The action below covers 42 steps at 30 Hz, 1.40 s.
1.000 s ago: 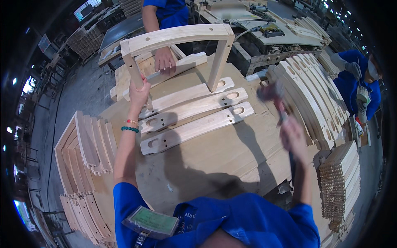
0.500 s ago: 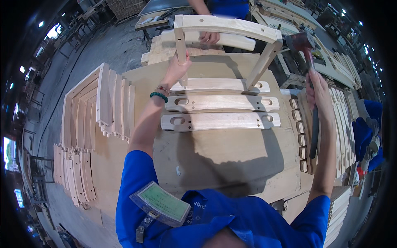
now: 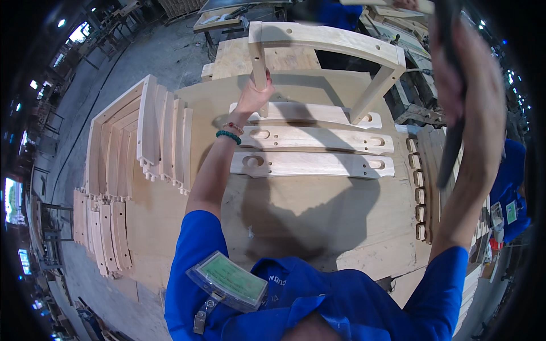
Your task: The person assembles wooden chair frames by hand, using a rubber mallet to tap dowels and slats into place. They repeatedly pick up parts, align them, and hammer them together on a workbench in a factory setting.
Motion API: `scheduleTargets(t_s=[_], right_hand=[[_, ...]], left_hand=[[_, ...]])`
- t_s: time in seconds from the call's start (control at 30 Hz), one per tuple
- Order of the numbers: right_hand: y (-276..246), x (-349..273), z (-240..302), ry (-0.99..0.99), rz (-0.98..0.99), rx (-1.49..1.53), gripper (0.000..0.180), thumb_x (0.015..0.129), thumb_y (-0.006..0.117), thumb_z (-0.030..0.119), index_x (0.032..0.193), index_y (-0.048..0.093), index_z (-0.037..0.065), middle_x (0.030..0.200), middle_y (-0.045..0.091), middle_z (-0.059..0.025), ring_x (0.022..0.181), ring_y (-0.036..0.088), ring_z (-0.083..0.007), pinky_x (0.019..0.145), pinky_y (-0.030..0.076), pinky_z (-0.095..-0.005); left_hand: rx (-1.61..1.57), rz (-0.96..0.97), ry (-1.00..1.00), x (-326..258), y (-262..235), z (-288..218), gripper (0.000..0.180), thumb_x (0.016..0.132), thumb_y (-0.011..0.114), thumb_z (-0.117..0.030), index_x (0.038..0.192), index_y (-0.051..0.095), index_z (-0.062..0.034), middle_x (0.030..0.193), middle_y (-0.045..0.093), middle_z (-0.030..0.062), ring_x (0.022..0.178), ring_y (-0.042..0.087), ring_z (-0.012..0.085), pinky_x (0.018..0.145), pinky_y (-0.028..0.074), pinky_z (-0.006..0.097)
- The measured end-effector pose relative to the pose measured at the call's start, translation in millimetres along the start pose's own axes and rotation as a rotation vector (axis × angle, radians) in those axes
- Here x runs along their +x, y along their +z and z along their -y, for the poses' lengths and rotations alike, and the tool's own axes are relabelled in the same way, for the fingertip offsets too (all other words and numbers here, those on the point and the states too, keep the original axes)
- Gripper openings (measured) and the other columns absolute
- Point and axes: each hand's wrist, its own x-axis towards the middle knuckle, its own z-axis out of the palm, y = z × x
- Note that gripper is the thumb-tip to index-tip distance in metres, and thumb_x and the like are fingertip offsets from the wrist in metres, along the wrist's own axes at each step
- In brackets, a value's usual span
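Note:
A pale wooden frame point(image 3: 327, 41) stands at the far side of the board-covered table, its two legs meeting the farthest of three slotted wooden slats. My left hand point(image 3: 257, 96) is wrapped round its left leg, low down near that far slat point(image 3: 307, 112). The middle slat point(image 3: 318, 138) and the near slat point(image 3: 313, 165) lie in front, in line with it. High on the right, my right hand point(image 3: 455, 79) is closed on a hammer point(image 3: 452, 148), smeared by motion. Its dark handle hangs below the fist; the hammer's head cannot be made out at the top edge.
Assembled wooden frames point(image 3: 122, 133) are nested on the left, beside stacked curved pieces point(image 3: 102, 233). A row of small wooden blocks point(image 3: 420, 196) lines the right side. Across the table, a person in blue point(image 3: 330, 12) holds a pale wooden piece. Another person point(image 3: 509, 187) is at far right.
My right hand has swung the hammer upward and closer to me. My left hand keeps its grip on the leg. The far person's curved wooden piece has left the boards and moved right.

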Motion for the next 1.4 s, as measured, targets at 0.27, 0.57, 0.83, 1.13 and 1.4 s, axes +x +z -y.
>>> scheduleTargets(t_s=[0.27,0.57,0.83,1.13,1.4], right_hand=[[113,72,-58,-0.587,-0.028,-0.256,0.040,0.096,0.044,0.037,0.090,0.056,0.000,0.073,0.060,-0.0155,0.066,0.057,-0.0302,0.062,0.045,-0.0370],[82,-53,-111,0.363,0.585,0.017,0.046,0.093,0.049,0.045,0.079,0.055,0.002,0.062,0.048,-0.0001,0.056,0.045,-0.0085,0.049,0.036,-0.0265],[29,-164,-143,0.889,0.381,0.326,0.032,0.097,0.048,0.038,0.088,0.048,0.007,0.057,0.037,0.0063,0.041,0.032,-0.0008,0.036,0.026,-0.0197],[33,-188,-158,0.926,0.387,0.279,0.035,0.098,0.045,0.040,0.089,0.047,0.007,0.052,0.035,0.0047,0.035,0.030,-0.0041,0.031,0.026,-0.0209],[32,-193,-145,0.877,0.462,0.383,0.035,0.098,0.045,0.041,0.089,0.047,0.007,0.053,0.038,0.0024,0.035,0.034,-0.0058,0.031,0.028,-0.0205]], left_hand=[[-0.140,0.029,-0.129,-7,4,-21,0.015,0.078,0.055,-0.005,0.091,0.049,-0.0048,0.078,0.049,0.0002,0.073,0.048,0.0107,0.067,0.042,0.028],[-0.011,-0.220,-0.088,27,-10,41,0.044,0.081,0.062,-0.016,0.118,0.042,-0.0031,0.108,0.056,0.0141,0.090,0.058,0.0262,0.079,0.047,0.035],[0.123,-0.375,-0.354,108,-35,110,0.064,0.078,0.069,-0.033,0.129,0.043,-0.0049,0.114,0.060,0.0217,0.106,0.058,0.0348,0.090,0.045,0.041],[0.412,-0.497,-0.060,115,-76,8,0.042,0.080,0.058,-0.019,0.121,0.057,-0.0101,0.120,0.057,0.0179,0.115,0.052,0.0333,0.098,0.040,0.041],[1.330,-0.471,-0.486,14,-358,-111,0.046,0.084,0.060,-0.038,0.118,0.056,-0.0075,0.108,0.064,0.0177,0.098,0.062,0.0338,0.085,0.048,0.046]])
